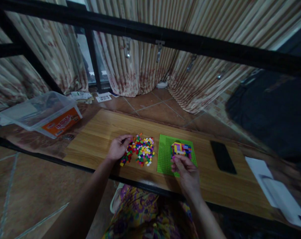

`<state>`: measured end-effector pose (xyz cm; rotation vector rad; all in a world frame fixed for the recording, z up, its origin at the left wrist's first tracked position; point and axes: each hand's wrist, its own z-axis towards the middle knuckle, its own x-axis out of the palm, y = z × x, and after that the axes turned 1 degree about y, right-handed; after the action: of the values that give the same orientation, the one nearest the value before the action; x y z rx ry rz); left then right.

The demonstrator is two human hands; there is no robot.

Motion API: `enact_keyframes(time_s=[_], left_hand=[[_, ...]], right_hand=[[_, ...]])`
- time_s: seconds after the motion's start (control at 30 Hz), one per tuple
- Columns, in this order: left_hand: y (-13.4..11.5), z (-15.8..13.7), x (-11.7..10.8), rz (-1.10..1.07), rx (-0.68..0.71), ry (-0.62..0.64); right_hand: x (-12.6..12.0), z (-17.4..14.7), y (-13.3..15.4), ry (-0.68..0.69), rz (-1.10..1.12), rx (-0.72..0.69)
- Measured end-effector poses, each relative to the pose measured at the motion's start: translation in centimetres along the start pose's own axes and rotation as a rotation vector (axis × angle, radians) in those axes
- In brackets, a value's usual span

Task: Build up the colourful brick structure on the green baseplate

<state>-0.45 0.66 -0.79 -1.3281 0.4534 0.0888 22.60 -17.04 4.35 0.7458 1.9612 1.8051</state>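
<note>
Small loose building bricks (pixel 145 149) in many colours lie in a spread-out pile on the wooden board. My left hand (pixel 117 147) is at the pile's left edge, thumb and fingertips pinched together; what they hold, if anything, is too small to make out. A green studded baseplate (pixel 164 156) lies to the right of the pile. On it stands a low brick build (pixel 180 148) in yellow, pink, blue, red and other colours. At the near side of this build, my right hand (pixel 186 169) pinches a small pink brick (pixel 174 159) and partly covers the plate.
A black phone-like slab (pixel 223 157) lies right of the baseplate, with a white sheet and white device (pixel 287 199) farther right. A clear plastic bin (pixel 45 109) with an orange label stands left. A dark metal bar (pixel 150 31) crosses before the curtains (pixel 145 66).
</note>
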Motion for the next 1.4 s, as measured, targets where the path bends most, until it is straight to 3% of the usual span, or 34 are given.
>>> enact_keyframes(time_s=[0.37, 0.53, 0.77, 0.9, 1.07, 1.4], left_hand=[[-0.3, -0.1, -0.1, 0.011, -0.016, -0.002], [-0.1, 0.0, -0.1, 0.007, -0.018, -0.013], [-0.1, 0.0, -0.2, 0.034, -0.010, -0.009], [-0.4, 0.0, -0.3, 0.046, -0.006, -0.009], [-0.3, 0.0, -0.2, 0.032, -0.005, -0.012], [0.0, 0.1, -0.2, 0.042, 0.001, -0.001]], right_hand=[[-1.8, -0.9, -1.2, -0.051, 0.017, 0.072], [-3.5, -0.1, -0.4, -0.122, -0.064, 0.011], [-5.9, 1.1, 1.1, -0.230, -0.457, -0.185], [-6.7, 1.6, 0.9, -0.240, -0.460, -0.189], [-7.0, 2.1, 0.5, -0.290, -0.359, -0.136], [-6.0, 3.1, 1.9, -0.208, -0.669, -0.308]])
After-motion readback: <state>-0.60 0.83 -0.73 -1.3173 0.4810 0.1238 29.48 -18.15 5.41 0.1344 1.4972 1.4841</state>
